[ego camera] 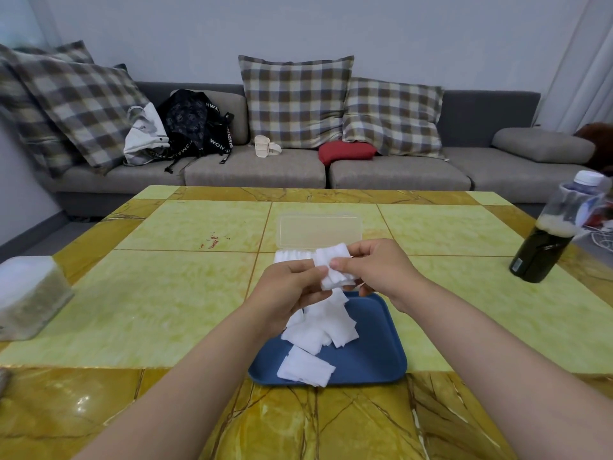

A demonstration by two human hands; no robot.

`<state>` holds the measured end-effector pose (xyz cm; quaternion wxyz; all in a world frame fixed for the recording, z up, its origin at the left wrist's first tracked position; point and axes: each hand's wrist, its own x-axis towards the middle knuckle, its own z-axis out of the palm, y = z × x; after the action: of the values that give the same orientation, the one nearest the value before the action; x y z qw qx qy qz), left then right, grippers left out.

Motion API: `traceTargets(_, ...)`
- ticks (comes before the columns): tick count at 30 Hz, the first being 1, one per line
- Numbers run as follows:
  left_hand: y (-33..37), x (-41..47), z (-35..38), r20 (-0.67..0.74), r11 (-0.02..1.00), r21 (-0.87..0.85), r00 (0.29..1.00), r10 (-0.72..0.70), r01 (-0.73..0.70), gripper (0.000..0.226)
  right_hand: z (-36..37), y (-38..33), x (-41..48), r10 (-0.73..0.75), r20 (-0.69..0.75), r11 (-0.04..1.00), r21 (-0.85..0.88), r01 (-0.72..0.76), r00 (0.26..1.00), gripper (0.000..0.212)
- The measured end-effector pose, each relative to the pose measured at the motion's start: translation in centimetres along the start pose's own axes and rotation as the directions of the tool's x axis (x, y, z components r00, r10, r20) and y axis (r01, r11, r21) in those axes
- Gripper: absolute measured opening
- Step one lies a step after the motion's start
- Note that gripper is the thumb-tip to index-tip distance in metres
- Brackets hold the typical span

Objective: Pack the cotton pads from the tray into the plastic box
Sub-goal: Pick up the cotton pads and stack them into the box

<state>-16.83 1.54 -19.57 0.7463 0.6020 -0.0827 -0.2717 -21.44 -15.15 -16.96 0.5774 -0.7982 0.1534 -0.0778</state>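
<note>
Over the table (166, 293), left hand (285, 293) and right hand (381, 270) pinch some pads (335, 270); next, slide them into the box (318, 230), maybe nearly full.

The only lettering that can be read is white capitals on the straps of the black backpack (187, 122) lying on the sofa (255, 169). The strap (219, 143) on its right side shows what looks like "WOIWA", cut off at both ends. A higher band shows "NWE", and a lower strap "OMA". The label on the dark bottle (544, 247) on the table (166, 293) is too small to read.
</note>
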Motion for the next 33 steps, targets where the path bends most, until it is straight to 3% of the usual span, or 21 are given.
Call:
traceTargets(7,-0.2,0.2,-0.1,-0.086,0.988,-0.144,0.993,-0.076,0.063,0.005,0.1,0.2,0.1,0.022,-0.167,0.999,-0.044,-0.03,0.986,0.019)
traceTargets(10,-0.4,0.3,-0.4,-0.162,0.984,-0.171,0.983,-0.088,0.06,0.01,-0.6,-0.4,0.0,0.008,-0.231,1.0,-0.016,-0.012,0.973,0.015)
traceTargets(15,-0.3,0.4,-0.5,-0.102,0.988,-0.145,0.992,-0.074,0.058,0.015,-0.4,-1.2,-0.6,0.018,-0.035,1.0,0.002,-0.018,0.999,0.014)
traceTargets(25,0.2,-0.1,-0.1,0.019,0.991,-0.13,0.999,-0.038,0.041,0.03,0.4,-0.5,0.0,-0.013,-0.098,0.995,-0.101,0.003,0.995,0.018)
traceTargets(30,-0.2,0.6,-0.7,-0.174,0.999,0.011,0.984,-0.032,0.034,0.023,0.7,0.3,0.6,-0.077,-0.098,0.979,-0.196,0.056,0.992,0.026)
traceTargets(33,-0.2,0.9,-1.5,-0.268,1.0,-0.009,0.963,-0.024,0.022,0.007,0.5,1.7,0.8,-0.017,0.021,0.887,-0.462,0.024,1.0,0.026)
